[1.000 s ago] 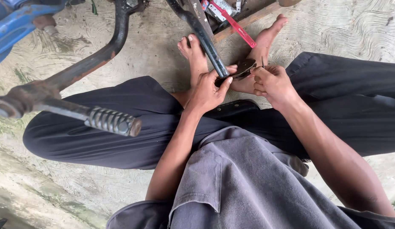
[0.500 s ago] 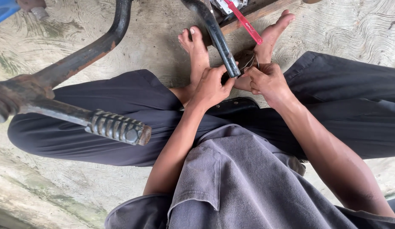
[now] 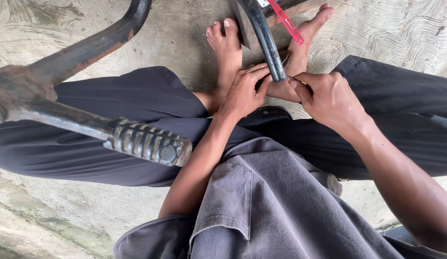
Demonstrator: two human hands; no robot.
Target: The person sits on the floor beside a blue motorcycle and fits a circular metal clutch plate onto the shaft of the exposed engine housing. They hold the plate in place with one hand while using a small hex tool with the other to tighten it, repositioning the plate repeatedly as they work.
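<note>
I see my left hand (image 3: 245,91) clamped around the dark metal bar's (image 3: 266,41) lower end between my bare feet, my right hand (image 3: 329,98) pinching a thin pin-like piece beside it, which could slip and jab a finger

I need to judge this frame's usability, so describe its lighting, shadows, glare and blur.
Head view: soft, even daylight with faint shadows; a glossy streak of glare runs along the dark curved metal bar between the left hand and right hand; the ribbed rusty metal footpeg, close to the camera, looks slightly soft; wide-angle bending shows at the edges.
</note>
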